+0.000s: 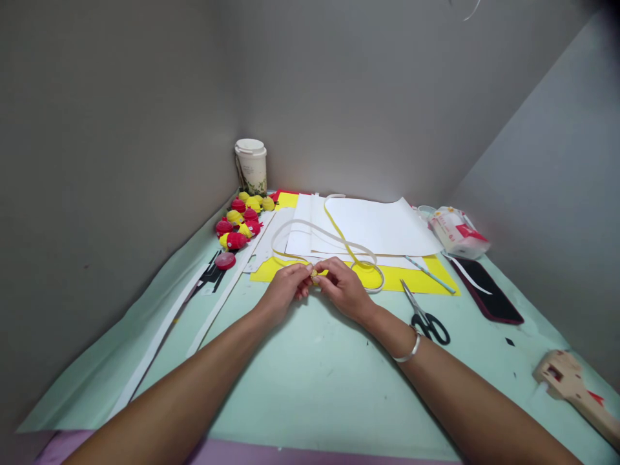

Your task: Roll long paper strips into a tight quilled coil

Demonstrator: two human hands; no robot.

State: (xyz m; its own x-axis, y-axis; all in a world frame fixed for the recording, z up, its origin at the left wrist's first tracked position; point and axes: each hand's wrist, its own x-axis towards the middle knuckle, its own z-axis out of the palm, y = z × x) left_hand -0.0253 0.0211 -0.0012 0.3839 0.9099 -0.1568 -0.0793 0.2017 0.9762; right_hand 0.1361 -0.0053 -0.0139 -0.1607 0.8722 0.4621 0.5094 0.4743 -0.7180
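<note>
My left hand [289, 287] and my right hand [341, 287] meet above the mid-table, fingers pinched around a small yellow coil [314, 274]. Fingertips hide much of the coil. Just behind the hands, a long narrow strip [329, 234], pale on one side and yellow on the other, curls in loops over white sheets [372, 223] and a yellow sheet [426, 282]. A silver bangle circles my right wrist.
Red and yellow ornaments [236, 241] and a lidded cup [252, 169] stand back left. White strips [220, 310] lie at left. Scissors [423, 314], a phone [489, 290], a tissue pack [458, 232] and a glue gun [571, 381] lie at right.
</note>
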